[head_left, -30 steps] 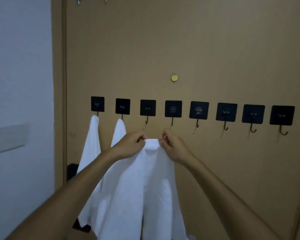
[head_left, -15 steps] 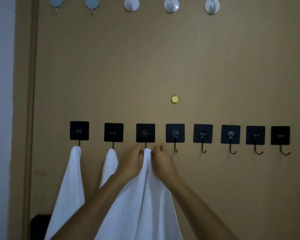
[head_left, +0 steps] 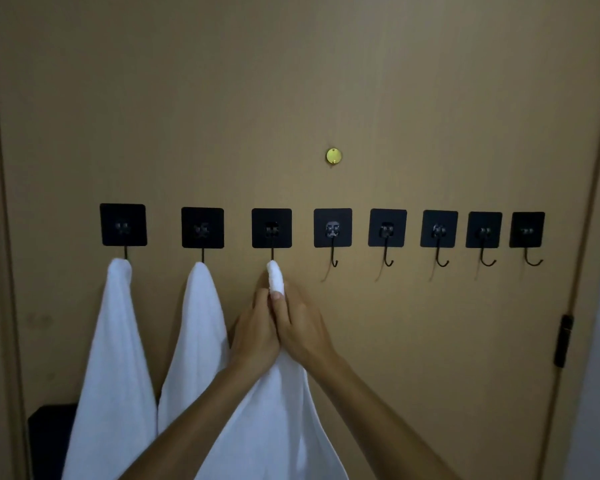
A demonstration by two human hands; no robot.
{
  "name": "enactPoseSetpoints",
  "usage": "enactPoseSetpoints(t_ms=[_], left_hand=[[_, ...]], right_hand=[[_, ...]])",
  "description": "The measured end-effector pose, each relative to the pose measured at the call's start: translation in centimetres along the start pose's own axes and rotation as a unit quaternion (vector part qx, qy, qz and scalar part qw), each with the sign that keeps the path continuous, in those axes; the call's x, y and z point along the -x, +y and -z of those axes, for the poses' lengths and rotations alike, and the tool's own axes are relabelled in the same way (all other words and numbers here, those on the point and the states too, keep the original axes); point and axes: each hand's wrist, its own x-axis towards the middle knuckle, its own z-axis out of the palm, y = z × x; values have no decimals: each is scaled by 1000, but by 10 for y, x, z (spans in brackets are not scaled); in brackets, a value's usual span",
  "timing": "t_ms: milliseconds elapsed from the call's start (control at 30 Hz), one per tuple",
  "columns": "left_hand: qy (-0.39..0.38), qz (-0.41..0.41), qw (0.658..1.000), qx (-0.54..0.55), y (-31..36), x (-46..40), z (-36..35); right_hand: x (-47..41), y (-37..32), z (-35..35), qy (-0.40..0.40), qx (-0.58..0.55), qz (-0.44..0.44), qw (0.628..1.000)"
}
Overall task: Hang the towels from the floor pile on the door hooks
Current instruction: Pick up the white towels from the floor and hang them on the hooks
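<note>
A row of several black square hooks runs across the brown door (head_left: 326, 81). White towels hang from the first hook (head_left: 123, 225) and the second hook (head_left: 202, 227): the first towel (head_left: 113, 358) and the second towel (head_left: 196, 341). A third white towel (head_left: 274, 420) has its bunched tip up against the third hook (head_left: 271, 227). My left hand (head_left: 255, 330) and my right hand (head_left: 300, 323) are pressed together just below that tip, both pinching the towel. The remaining hooks to the right, starting with the fourth hook (head_left: 332, 228), are bare.
A small brass disc (head_left: 333, 156) sits on the door above the hooks. A black hinge (head_left: 564, 339) is on the door's right edge. A dark object (head_left: 51, 441) stands low at the left, behind the first towel.
My hands have lifted the third towel's top up to the third hook and closed together beneath it. The view has moved closer to the door.
</note>
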Motion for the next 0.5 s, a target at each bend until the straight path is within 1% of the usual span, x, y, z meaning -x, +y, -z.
enactPoseSetpoints(t_ms=[100,167,200,233,267,333,367,400,433,500], left_hand=[[-33,-10,999,5,-10,5,-4],[-51,-5,999,1,-17,8,-3],[-63,4,998,-2,-19,10,-3],[-80,20,997,-7,-23,12,-3],[-104,43,993,-24,-27,15,-3],[-152,81,980,-100,-34,21,-2],[-154,83,973,-147,-37,22,0],[-123,73,973,-183,-39,22,1],[-61,53,979,-190,-38,23,4],[70,-26,987,-141,-33,25,6]], right_hand=[[3,8,-2,5,-10,-12,1000],[7,11,-3,7,14,-27,999],[9,14,-5,7,34,-31,999],[12,14,-6,1,26,-51,998],[16,16,-6,-3,31,-53,998],[25,19,-9,-11,34,-56,998],[29,20,-10,-18,32,-55,998],[32,22,-10,-27,45,-54,997],[34,26,-11,-24,63,-43,997],[39,26,-10,-6,118,-7,993]])
